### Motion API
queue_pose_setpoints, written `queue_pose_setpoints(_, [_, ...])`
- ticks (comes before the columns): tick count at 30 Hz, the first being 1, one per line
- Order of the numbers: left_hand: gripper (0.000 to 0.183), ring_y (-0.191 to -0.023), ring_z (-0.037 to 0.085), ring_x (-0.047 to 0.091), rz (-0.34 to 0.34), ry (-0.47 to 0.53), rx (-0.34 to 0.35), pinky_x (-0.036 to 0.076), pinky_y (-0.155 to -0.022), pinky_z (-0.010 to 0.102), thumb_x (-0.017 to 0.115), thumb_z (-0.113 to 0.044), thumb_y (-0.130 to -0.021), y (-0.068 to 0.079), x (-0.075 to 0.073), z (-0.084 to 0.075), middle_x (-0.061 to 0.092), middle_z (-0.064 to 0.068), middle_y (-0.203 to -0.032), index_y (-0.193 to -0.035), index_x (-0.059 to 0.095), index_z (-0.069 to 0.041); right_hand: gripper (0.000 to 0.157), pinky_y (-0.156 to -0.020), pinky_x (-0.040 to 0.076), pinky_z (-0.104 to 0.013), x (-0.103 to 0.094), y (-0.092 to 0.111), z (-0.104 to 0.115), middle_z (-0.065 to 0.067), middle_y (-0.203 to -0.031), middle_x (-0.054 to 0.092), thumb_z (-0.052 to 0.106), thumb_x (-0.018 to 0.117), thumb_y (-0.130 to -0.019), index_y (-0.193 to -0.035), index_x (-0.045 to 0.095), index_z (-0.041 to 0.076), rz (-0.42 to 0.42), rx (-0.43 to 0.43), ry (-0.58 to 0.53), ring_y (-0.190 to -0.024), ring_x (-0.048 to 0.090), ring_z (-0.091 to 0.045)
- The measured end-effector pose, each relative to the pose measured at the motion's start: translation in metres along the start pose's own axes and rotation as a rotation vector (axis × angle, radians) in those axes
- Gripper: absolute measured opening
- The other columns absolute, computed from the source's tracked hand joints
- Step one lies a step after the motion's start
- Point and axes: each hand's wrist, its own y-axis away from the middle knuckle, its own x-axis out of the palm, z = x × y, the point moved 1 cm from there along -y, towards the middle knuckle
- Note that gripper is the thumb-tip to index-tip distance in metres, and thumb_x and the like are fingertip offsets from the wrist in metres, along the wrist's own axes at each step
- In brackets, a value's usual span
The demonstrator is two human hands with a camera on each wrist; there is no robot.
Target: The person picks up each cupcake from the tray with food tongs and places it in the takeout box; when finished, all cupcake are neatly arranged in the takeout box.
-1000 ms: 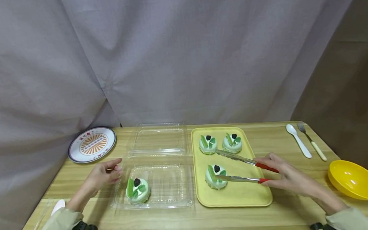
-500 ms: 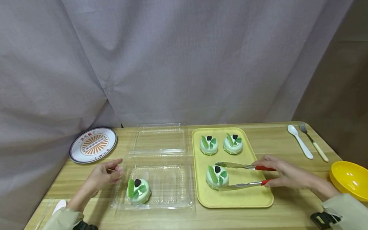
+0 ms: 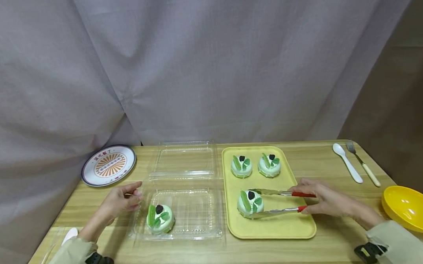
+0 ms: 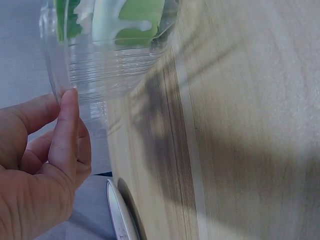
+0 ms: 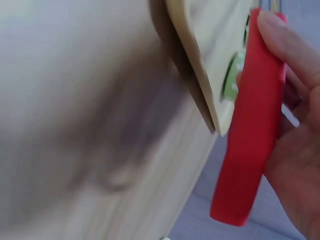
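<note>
In the head view, my right hand [image 3: 329, 199] holds red-handled metal tongs [image 3: 283, 192] over the yellow tray [image 3: 290, 225]. The spread arms of the tongs lie on either side of the front cake [image 3: 248, 203], pale green with a dark berry and green leaves. Two similar cakes, the back left cake [image 3: 241, 168] and the back right cake [image 3: 269, 167], sit behind it. My left hand [image 3: 120, 203] pinches the left rim of an opened clear plastic box [image 3: 193, 211]; the left wrist view shows thumb and finger on that rim [image 4: 70, 75]. One cake [image 3: 160, 220] sits inside the box.
A patterned plate [image 3: 109, 166] lies at the back left. At the right are a white spoon [image 3: 348, 163], a fork [image 3: 363, 163] and a yellow bowl [image 3: 411, 209]. Another white utensil [image 3: 70, 235] lies by my left sleeve. A grey curtain [image 3: 208, 69] hangs behind the table.
The tongs have come nearer, from reaching across toward the back cakes to lying around the front cake. My left hand keeps its pinch on the box rim.
</note>
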Motion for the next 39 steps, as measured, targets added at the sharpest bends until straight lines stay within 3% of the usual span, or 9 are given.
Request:
queue_pose_setpoints(7, [0.059, -0.078, -0.001, 0.057, 0.001, -0.01, 0.036, 0.061, -0.071, 0.015, 0.057, 0.003, -0.093, -0.008, 0.005, -0.001, 0.055, 0.002, -0.092, -0.142, 0.03, 0.019, 0.054, -0.059, 0.041, -0.017, 0.008, 0.01, 0.03, 0.008, -0.098, 0.054, 0.008, 0.083, -0.073, -0.123, 0.064, 0.004, -0.153, 0.122, -0.004, -0.084, 0.044, 0.003])
queue_pose_setpoints(10, [0.059, -0.077, -0.001, 0.057, -0.008, -0.009, 0.038, 0.06, -0.07, 0.015, 0.058, 0.004, -0.092, -0.01, 0.006, -0.001, 0.055, 0.0, -0.09, -0.142, 0.031, 0.019, 0.055, -0.056, 0.039, -0.016, 0.013, -0.009, 0.05, 0.008, -0.098, 0.055, 0.006, 0.084, -0.071, -0.122, 0.065, 0.004, -0.216, 0.143, -0.024, -0.083, 0.042, 0.005])
queue_pose_setpoints(14, [0.059, -0.077, -0.002, 0.057, -0.009, -0.002, 0.033, 0.06, -0.07, 0.014, 0.058, 0.005, -0.091, -0.011, 0.006, -0.001, 0.056, -0.002, -0.089, -0.142, 0.031, 0.019, 0.052, -0.06, 0.044, -0.016, 0.028, -0.054, 0.078, 0.006, -0.095, 0.057, 0.008, 0.086, -0.069, -0.118, 0.068, 0.004, -0.258, 0.149, -0.001, -0.083, 0.046, 0.004])
queue_pose_setpoints(19, [0.059, -0.077, -0.001, 0.058, -0.003, 0.003, 0.021, 0.06, -0.07, 0.014, 0.058, 0.006, -0.091, -0.011, 0.006, -0.001, 0.057, -0.002, -0.089, -0.141, 0.03, 0.02, 0.051, -0.059, 0.043, -0.017, 0.052, -0.106, 0.106, 0.004, -0.093, 0.057, 0.014, 0.086, -0.072, -0.119, 0.069, 0.006, -0.183, 0.229, 0.02, -0.076, 0.046, -0.002])
queue_pose_setpoints(23, [0.059, -0.077, 0.0, 0.058, -0.005, 0.005, 0.017, 0.06, -0.069, 0.014, 0.058, 0.006, -0.091, -0.011, 0.005, 0.0, 0.057, -0.001, -0.089, -0.141, 0.031, 0.021, 0.056, -0.05, 0.033, -0.014, 0.066, -0.13, 0.12, 0.002, -0.088, 0.051, 0.018, 0.085, -0.073, -0.124, 0.067, 0.005, -0.105, 0.262, 0.067, -0.066, 0.037, -0.002])
queue_pose_setpoints(26, [0.058, -0.077, 0.0, 0.058, -0.006, 0.003, 0.019, 0.06, -0.069, 0.015, 0.057, 0.007, -0.091, -0.01, 0.005, 0.001, 0.057, 0.0, -0.089, -0.141, 0.031, 0.021, 0.057, -0.046, 0.028, -0.014, 0.072, -0.14, 0.125, 0.002, -0.084, 0.048, 0.019, 0.085, -0.072, -0.125, 0.066, 0.005, -0.083, 0.267, 0.124, -0.063, 0.032, -0.003])
queue_pose_setpoints(34, [0.058, -0.078, 0.0, 0.058, -0.01, -0.012, 0.016, 0.061, -0.07, 0.015, 0.058, 0.006, -0.092, -0.007, 0.001, 0.001, 0.06, 0.009, -0.094, -0.141, 0.03, 0.021, 0.053, -0.044, 0.028, -0.016, 0.076, -0.156, 0.132, 0.003, -0.083, 0.048, 0.02, 0.086, -0.071, -0.12, 0.07, 0.01, -0.043, 0.306, 0.2, -0.064, 0.035, -0.006])
queue_pose_setpoints(39, [0.058, -0.077, -0.001, 0.058, -0.011, -0.006, 0.011, 0.06, -0.069, 0.014, 0.057, 0.006, -0.092, -0.004, -0.001, 0.002, 0.059, 0.003, -0.091, -0.141, 0.03, 0.021, 0.051, -0.045, 0.03, -0.019, 0.079, -0.165, 0.138, 0.004, -0.084, 0.049, 0.021, 0.085, -0.072, -0.12, 0.07, 0.011, -0.004, 0.333, 0.219, -0.066, 0.038, -0.009])
